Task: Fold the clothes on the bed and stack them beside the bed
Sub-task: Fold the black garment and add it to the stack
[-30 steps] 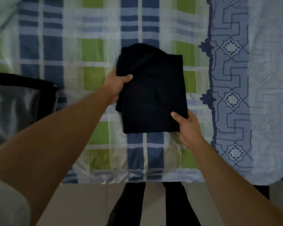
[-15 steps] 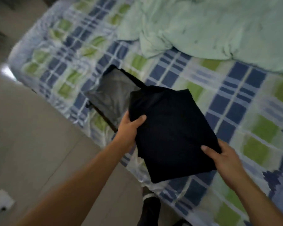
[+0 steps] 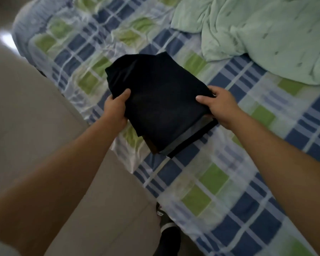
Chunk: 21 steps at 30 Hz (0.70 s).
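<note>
Left hand [image 3: 116,106] and right hand [image 3: 220,106] grip folded dark garment [image 3: 161,102] over stack [image 3: 183,143], long axis near-far; drop straight down.

garment [image 3: 161,100] carried left from mid-bed, now over the grey stack [image 3: 196,133] at the bed [image 3: 201,182] edge. view swung left, floor [image 3: 35,126] now visible. right hand [image 3: 220,106] shifted up to the far corner.

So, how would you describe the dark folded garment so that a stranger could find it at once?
Start at the bed's checked sheet, near the edge beside the floor. There the left hand and the right hand grip the dark folded garment. It is almost black, unlike the crumpled pale green blanket behind it.
</note>
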### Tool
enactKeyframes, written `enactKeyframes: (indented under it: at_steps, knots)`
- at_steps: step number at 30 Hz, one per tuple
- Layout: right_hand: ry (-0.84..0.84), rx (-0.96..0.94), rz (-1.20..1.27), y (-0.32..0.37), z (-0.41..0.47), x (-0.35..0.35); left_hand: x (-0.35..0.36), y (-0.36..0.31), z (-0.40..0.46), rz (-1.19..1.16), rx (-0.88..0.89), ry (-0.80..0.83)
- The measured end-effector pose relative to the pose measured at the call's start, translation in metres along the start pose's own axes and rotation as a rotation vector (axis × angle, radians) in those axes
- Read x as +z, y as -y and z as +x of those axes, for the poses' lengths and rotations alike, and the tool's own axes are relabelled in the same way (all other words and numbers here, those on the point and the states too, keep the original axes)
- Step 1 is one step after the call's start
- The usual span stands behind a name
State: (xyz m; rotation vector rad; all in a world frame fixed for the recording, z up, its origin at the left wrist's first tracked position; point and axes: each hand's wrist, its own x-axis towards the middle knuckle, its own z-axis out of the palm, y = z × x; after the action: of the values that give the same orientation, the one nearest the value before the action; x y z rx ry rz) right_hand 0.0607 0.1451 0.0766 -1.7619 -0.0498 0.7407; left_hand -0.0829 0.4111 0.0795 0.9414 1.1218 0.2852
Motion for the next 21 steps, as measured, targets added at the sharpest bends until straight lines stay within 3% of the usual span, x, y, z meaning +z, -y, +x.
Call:
enactKeyframes:
  at_steps: [5,8,14,21]
  knots:
    - [-0.148,0.220,-0.146,-0.053,0.038,0.020,-0.006,0.060,0.013,0.254,-0.123,-0.040]
    - [-0.218,0.180,-0.146,-0.061,0.034,0.018,-0.009,0.083,-0.002,0.344,-0.100,0.014]
    - [-0.279,0.100,-0.092,-0.063,0.013,0.007,-0.005,0.107,-0.019,0.254,-0.188,0.037]
    - [-0.462,0.098,-0.245,-0.084,-0.018,0.013,-0.011,0.100,-0.017,0.542,-0.116,-0.083]
